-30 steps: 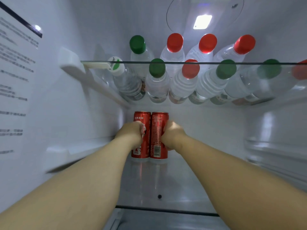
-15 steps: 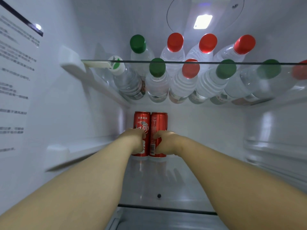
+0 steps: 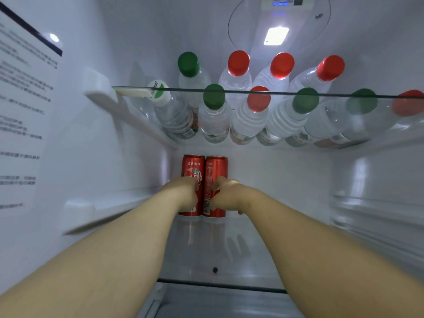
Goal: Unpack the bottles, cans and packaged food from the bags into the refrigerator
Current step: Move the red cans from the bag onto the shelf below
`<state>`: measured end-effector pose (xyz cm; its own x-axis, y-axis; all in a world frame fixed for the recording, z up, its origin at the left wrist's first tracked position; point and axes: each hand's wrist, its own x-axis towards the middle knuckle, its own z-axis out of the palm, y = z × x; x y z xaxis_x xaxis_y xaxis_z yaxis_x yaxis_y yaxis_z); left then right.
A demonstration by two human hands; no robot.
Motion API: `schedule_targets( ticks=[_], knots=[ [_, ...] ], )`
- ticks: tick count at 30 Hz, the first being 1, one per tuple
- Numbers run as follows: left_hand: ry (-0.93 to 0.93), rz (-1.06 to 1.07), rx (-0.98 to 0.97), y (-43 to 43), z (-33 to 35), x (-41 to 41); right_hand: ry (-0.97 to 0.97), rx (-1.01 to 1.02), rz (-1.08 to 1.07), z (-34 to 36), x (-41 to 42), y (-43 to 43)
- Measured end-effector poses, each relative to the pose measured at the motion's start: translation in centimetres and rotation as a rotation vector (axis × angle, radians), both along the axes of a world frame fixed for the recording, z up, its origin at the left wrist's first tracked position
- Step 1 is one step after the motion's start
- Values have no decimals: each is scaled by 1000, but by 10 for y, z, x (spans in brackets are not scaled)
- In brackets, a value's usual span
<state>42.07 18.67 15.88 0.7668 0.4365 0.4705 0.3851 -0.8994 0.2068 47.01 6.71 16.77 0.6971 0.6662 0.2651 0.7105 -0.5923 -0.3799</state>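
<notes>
Two slim red cans stand upright side by side at the back of the refrigerator's lower glass shelf (image 3: 259, 260). My left hand (image 3: 183, 193) curls round the left red can (image 3: 192, 166) from its left side. My right hand (image 3: 229, 196) grips the right red can (image 3: 216, 168), thumb on its front and fingers wrapped behind it. The two cans touch each other and their bases rest on the glass. Both forearms reach in from the bottom of the view.
Several water bottles (image 3: 250, 118) with red and green caps lie on the upper glass shelf (image 3: 321, 95), directly above the cans. The white left wall (image 3: 91, 157) stands near the left can. Ribbed drawer fronts (image 3: 371, 216) sit at the right.
The cans have stayed at the back of the shelf. Both hands have slid lower on the cans, showing more of each label.
</notes>
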Motion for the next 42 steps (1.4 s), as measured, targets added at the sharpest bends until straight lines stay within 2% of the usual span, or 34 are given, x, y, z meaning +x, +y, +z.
schedule_targets(
  ticks=[9, 16, 20, 26, 30, 37, 42],
  knots=[
    [-115, 3, -8, -18, 1, -31, 50, 150, -10, -3, -22, -16],
    [-213, -40, 23, -53, -1, -69, -169, 211, -48, -10, -58, -52],
    [-327, -126, 130, -85, -10, -96, -237, 268, -26, -22, -88, -83],
    [-502, -265, 209, -126, -35, -147, -178, 671, 141, -48, -134, -127],
    [-542, -283, 213, -139, -64, -171, -165, 780, 208, -83, -151, -144],
    [-500, -245, 125, -152, -140, -185, -186, 812, 165, -165, -163, -168],
    [-402, -202, -4, -156, -188, -178, -147, 623, 84, -208, -154, -174]
  ],
)
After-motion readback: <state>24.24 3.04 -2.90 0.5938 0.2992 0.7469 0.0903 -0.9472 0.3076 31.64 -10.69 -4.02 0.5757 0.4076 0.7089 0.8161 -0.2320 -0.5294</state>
